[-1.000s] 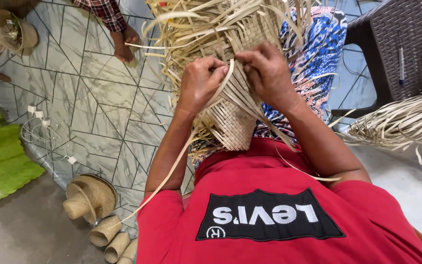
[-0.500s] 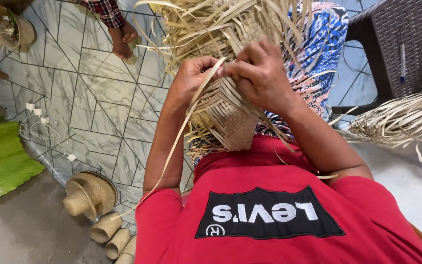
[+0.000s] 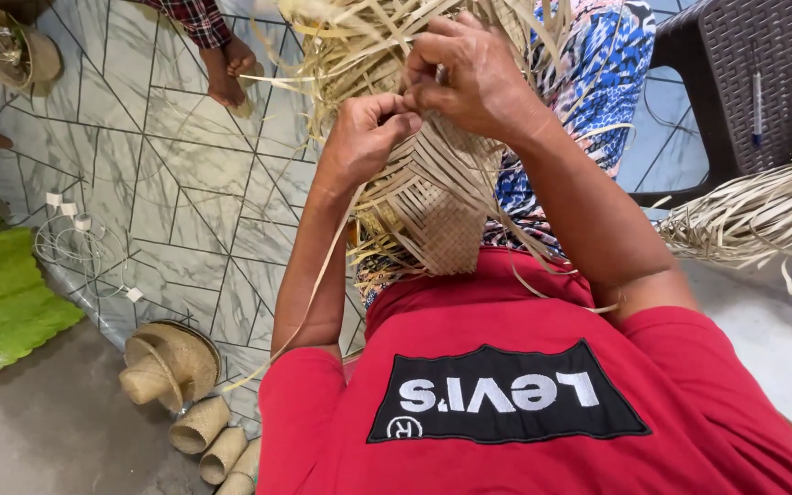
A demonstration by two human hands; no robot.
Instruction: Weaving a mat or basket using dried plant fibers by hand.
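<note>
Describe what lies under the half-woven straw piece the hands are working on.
Under the woven straw piece shows blue patterned cloth and the red shirt. Whatever sits directly beneath the weave is covered.

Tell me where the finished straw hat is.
In the head view, the finished straw hat lies low on the left, at the patterned floor mat's edge, just above small woven cups and right of the green leaf.

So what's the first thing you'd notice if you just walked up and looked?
Two hands, the left hand and right hand, pinching pale strips at the top of a half-woven straw piece in the middle. Lower left on the floor sits a finished straw hat, and a loose bundle of strips lies at the right.
</note>
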